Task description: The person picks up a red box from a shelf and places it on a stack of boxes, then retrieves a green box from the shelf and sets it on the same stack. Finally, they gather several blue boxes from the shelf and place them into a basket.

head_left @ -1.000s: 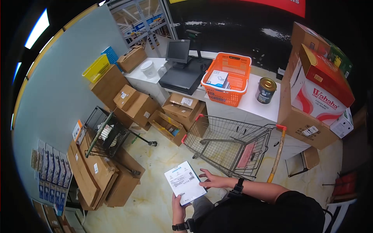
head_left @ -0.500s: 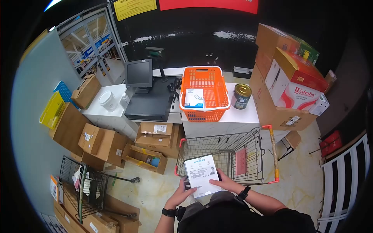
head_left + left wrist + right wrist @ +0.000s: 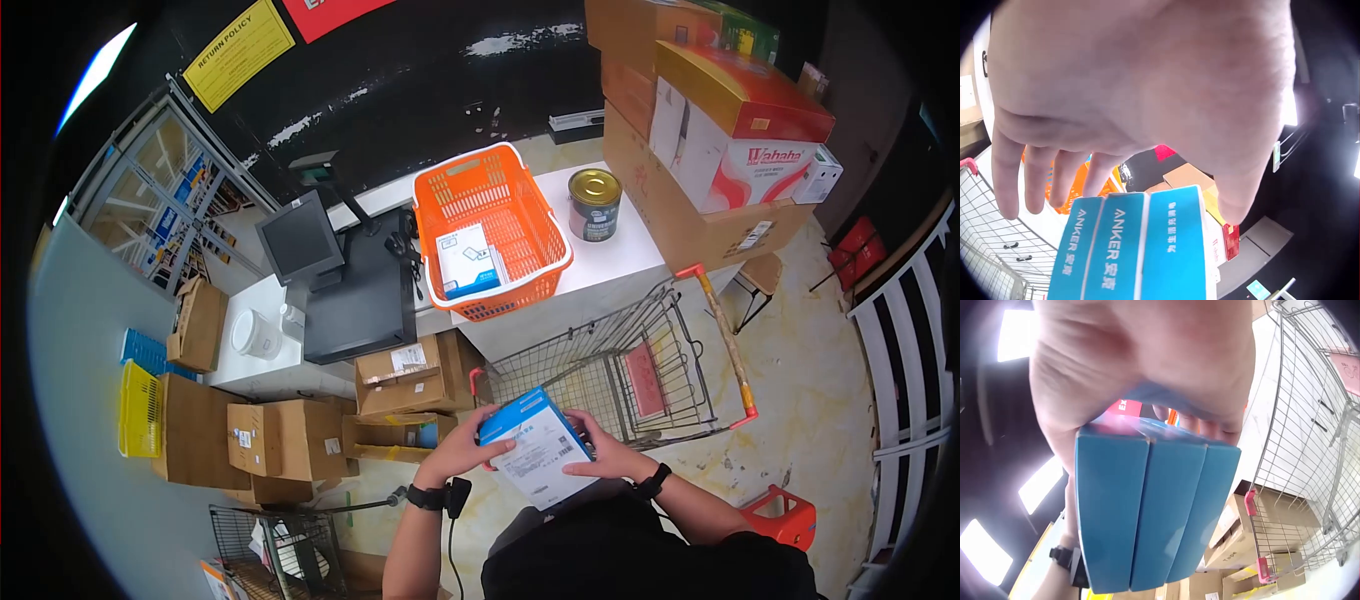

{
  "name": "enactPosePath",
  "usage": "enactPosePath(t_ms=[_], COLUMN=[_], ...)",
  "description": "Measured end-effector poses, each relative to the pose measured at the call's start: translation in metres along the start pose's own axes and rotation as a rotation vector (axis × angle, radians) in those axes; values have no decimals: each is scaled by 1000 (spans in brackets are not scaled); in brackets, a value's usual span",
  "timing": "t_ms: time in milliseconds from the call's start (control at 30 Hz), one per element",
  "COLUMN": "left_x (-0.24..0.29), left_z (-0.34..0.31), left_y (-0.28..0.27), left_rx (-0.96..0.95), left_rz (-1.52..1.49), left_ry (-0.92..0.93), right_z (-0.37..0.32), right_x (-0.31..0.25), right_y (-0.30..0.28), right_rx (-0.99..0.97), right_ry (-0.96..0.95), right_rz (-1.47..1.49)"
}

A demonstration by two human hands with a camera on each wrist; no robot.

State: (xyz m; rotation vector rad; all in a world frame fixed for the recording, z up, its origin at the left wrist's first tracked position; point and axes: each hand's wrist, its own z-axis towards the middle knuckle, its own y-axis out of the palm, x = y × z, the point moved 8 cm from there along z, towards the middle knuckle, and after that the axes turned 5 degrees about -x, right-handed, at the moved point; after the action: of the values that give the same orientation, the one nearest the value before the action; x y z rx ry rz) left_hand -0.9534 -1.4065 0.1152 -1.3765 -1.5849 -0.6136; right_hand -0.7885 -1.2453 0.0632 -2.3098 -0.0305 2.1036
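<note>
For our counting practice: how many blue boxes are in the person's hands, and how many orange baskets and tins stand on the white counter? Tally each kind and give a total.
Blue boxes, gripped between the left hand and the right hand: 3
Orange basket on the counter: 1
Tin on the counter: 1
Total: 5

ANKER on blue boxes point(image 3: 1129, 250), RETURN POLICY sign point(image 3: 238, 52)

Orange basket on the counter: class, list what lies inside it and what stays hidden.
A white-and-blue box lies inside the orange basket, with bare mesh beside it. Anything under that box is covered.
</note>
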Motion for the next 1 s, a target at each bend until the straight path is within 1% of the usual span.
enactPosePath(t_ms=[67,100,167,233,300,333,400,433,467,533,600,667,700,733,800,867,933,1000], left_x=[-5,-9,-3,-10,-12,-13,2,-9,-8,-11,-11,-19,-19,-24,-45,-44,-43,-31], left_z=[8,8,4,11,21,27,42,56,65,79,95,100,101,106,115,119,119,120], left_y=[-14,-25,-35,-52,-65,-71,-85,-96,-102,-116,-141,-149,-155,-163,-170,-177,-174,-176], left_rx=[-57,-64,-163,-203,-240,-253,-218,-172,-200,-355,-407,-433,-478,-496,-587,-614,-749,-766], left_rz=[92,105,171,160,165,164,121,138,149,59,71,27,8,-9,-92,-103,-107,-50], left_ry=[12,-4,-143,-121,-67,-64,29,192,206,166,192,198,182,195,98,93,12,8], right_z=[19,25,42,56,68,76,89,95,101,113,127,133,137,140,140,139,141,143], right_x=[-3,2,-7,-22,-19,-19,-22,-25,-29,-40,-43,-39,-40,-33,-9,-21,-25,-32], right_y=[7,6,9,11,11,13,11,8,8,13,23,38,45,54,68,78,89,96], right_rx=[-75,-104,-111,-140,-127,-110,-48,-2,31,126,187,311,338,353,403,428,386,410], right_ry=[-52,21,9,8,25,23,38,48,48,36,70,85,101,126,126,141,183,204], right_rz=[-3,40,31,14,27,46,50,51,47,50,63,111,117,109,252,254,290,307])
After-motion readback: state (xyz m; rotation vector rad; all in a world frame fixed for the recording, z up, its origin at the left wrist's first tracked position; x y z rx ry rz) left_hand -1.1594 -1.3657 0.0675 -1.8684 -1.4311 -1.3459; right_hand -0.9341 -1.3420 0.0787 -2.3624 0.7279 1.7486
